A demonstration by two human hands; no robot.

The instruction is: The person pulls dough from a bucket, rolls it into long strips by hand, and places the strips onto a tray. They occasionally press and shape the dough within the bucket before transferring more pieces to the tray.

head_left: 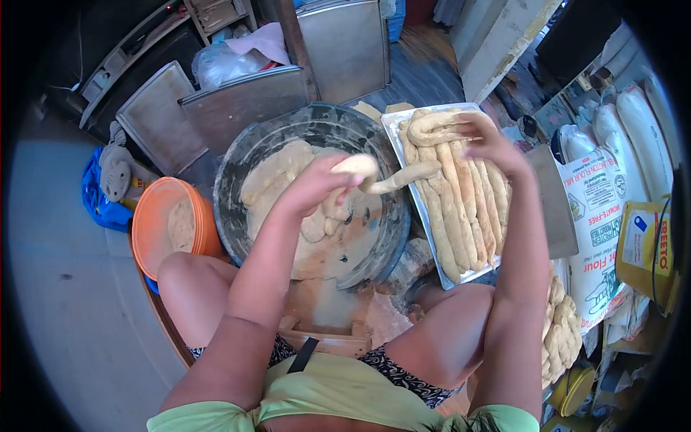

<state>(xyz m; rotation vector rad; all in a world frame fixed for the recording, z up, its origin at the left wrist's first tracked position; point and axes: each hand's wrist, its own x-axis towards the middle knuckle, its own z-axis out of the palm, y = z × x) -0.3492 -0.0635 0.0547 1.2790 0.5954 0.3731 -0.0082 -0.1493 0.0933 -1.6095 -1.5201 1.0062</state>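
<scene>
In the head view, my left hand (320, 185) is closed around one end of a thick, pale dough rope (403, 176), above a large dark basin (229, 169). The rope stretches right to the long dough strips (457, 209) lying side by side on a metal tray (392, 126). Over the tray's far end, my right hand (497, 150) has its fingers curled on a looped dough strand (428, 126), thumb below; part of that grip is hidden. More soft dough (277, 176) lies inside the basin.
Orange stacked tubs (147, 230) with flour-like powder stand left of the basin. Metal sheets (245, 101) lean behind it. Flour sacks (594, 223) and a yellow bucket (640, 245) are on the right. More shaped dough (561, 335) lies by my right arm.
</scene>
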